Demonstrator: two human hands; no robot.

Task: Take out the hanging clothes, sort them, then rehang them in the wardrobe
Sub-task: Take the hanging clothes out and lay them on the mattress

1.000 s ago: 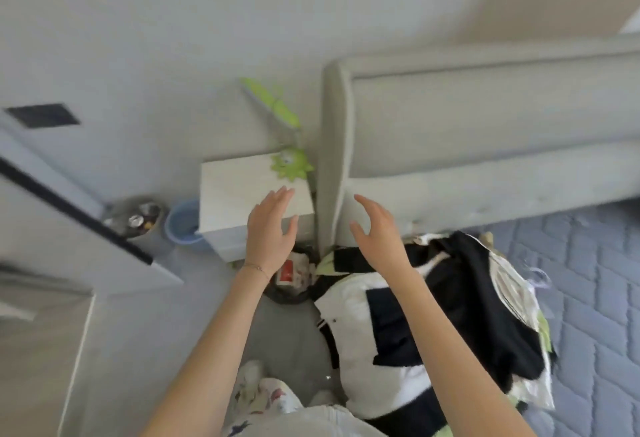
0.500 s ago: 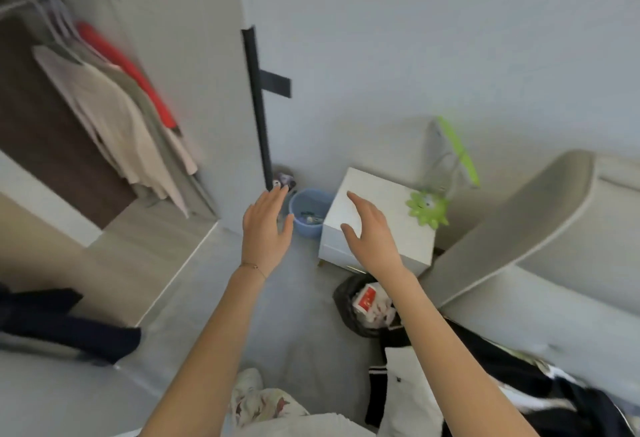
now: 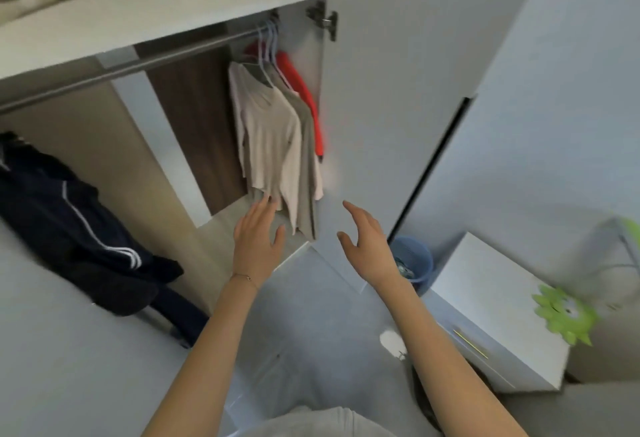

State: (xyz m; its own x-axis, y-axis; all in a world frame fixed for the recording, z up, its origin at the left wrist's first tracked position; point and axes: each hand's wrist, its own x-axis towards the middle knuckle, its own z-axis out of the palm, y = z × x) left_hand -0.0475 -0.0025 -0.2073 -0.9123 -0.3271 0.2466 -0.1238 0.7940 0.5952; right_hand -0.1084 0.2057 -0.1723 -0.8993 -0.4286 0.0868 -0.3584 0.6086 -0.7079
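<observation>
Since a second ago the view has swung from the bed to the open wardrobe (image 3: pixel 207 10). Dark clothes (image 3: pixel 79 228) drape at its left. Most of the rail (image 3: pixel 121 69) is bare; three hanging tops (image 3: pixel 277 138) crowd its right end against the side panel. Left hand (image 3: pixel 258 239) spreads empty just below their hems; right hand (image 3: pixel 367 242) is loosely open, holding nothing, before the door's (image 3: pixel 398 90) edge. A blue bin (image 3: pixel 414 260) and nightstand (image 3: pixel 491 312) stand rightward.
</observation>
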